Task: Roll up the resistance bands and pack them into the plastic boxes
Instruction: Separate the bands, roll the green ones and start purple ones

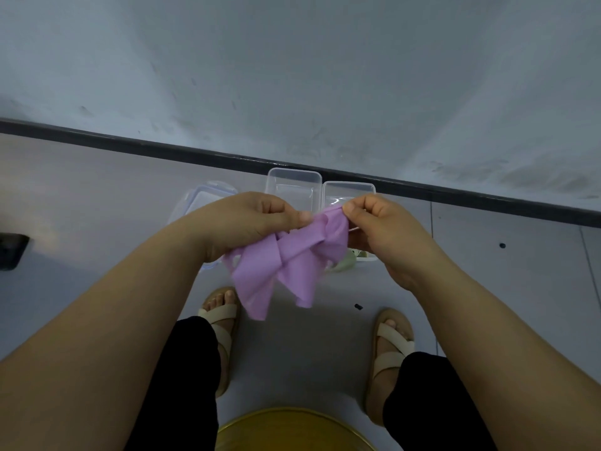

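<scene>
Pale grey floor (97, 190) across the middle and lower frame, smooth, with thin seams at the right and two small dark specks (502, 245). Above it, a scuffed blue-grey wall (292, 76) filling the upper half, joined to the floor along a slanting dark baseboard (195, 154). At the left edge, part of a black object (11, 250), too cut off to identify.

Against the baseboard at centre, two clear plastic boxes side by side and close together, both open at the top: left box (292, 183) and right box (349, 190). Just left of them, flat on the floor, a clear lid (208, 196) with bluish clips, partly hidden behind the left wrist.

At mid-frame, in front of the boxes and held in the air: purple band (292, 265), crumpled and unrolled, with loose folds hanging toward the feet. Left grip (247, 222) closed on its upper left part, thumb on top, fingers curled under. Right grip (387, 229) pinching the upper right edge between thumb and forefinger. Below the right grip, a scrap of pale green band (344, 263) at the near end of the right box; inside it or beside it, impossible to tell.

Lower frame: bare forearms, black trousers (185, 369), beige sandals (221, 315) on the floor, and a round yellow stool (292, 428) at the bottom edge.
</scene>
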`<action>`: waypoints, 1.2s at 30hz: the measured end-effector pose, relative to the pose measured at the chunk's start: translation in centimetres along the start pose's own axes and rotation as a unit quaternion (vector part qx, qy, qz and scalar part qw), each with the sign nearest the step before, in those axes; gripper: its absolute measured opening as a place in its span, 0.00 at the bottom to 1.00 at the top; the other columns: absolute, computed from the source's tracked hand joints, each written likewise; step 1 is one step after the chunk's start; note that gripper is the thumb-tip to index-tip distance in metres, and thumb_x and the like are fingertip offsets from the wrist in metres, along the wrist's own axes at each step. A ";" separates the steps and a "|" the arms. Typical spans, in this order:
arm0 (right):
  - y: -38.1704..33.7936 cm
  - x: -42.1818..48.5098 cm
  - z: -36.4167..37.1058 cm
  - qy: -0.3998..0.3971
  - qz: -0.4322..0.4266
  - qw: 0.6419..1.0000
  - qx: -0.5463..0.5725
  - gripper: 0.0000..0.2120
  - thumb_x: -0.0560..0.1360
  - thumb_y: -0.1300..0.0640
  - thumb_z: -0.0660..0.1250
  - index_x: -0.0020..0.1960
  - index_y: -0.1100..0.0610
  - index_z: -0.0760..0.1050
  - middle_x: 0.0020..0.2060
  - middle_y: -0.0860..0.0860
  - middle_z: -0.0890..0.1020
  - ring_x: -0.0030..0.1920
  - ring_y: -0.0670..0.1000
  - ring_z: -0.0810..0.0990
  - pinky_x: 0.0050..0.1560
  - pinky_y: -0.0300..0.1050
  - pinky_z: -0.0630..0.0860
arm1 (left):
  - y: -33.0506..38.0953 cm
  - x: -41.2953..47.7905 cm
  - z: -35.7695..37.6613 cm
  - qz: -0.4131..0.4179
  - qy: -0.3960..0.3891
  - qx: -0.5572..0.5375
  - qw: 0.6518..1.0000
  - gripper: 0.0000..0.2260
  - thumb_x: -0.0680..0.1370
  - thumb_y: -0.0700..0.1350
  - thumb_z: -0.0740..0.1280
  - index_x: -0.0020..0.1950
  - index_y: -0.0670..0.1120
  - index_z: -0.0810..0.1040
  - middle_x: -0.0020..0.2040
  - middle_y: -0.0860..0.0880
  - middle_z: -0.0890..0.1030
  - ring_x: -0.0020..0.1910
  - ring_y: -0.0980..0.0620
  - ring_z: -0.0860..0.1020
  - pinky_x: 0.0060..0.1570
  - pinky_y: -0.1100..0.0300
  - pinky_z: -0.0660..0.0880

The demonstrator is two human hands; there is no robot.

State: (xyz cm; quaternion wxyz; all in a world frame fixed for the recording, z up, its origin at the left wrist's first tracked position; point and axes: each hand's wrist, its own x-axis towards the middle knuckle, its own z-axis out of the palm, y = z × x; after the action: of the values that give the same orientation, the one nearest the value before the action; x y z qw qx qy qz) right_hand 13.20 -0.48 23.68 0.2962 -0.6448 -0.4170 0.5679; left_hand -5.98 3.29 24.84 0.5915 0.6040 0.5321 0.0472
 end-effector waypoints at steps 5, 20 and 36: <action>-0.2 0.2 0.0 0.055 0.005 0.998 0.008 0.10 0.81 0.54 0.56 0.44 0.55 0.72 0.40 0.51 0.77 0.40 0.49 0.75 0.39 0.41 0.74 | -0.1 0.1 0.3 0.022 0.027 0.065 0.997 0.09 0.68 0.56 0.72 0.41 0.52 0.83 0.35 0.55 0.82 0.37 0.59 0.76 0.38 0.67 0.70; -0.5 -0.4 -2.0 -0.145 -0.008 0.967 -0.210 0.25 0.59 0.34 0.67 0.46 0.52 0.79 0.43 0.50 0.82 0.44 0.53 0.80 0.51 0.49 0.76 | 0.6 0.3 0.7 -0.080 0.153 -0.273 0.947 0.11 0.77 0.41 0.59 0.36 0.43 0.72 0.26 0.48 0.73 0.21 0.54 0.70 0.22 0.68 0.66; -1.4 -0.9 -1.6 -0.124 0.008 0.988 -0.087 0.10 0.76 0.52 0.64 0.43 0.59 0.79 0.29 0.48 0.79 0.26 0.42 0.75 0.27 0.33 0.71 | -2.4 1.1 -0.4 -0.077 0.060 0.279 0.955 0.11 0.79 0.45 0.58 0.56 0.51 0.77 0.57 0.49 0.79 0.55 0.51 0.75 0.55 0.59 0.68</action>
State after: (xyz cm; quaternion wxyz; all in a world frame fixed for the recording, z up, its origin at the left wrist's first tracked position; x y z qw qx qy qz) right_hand 14.46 -0.48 25.63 0.1801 -0.5960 -0.4933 0.6075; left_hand -7.21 3.69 22.50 0.3680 0.6982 0.6036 -0.1128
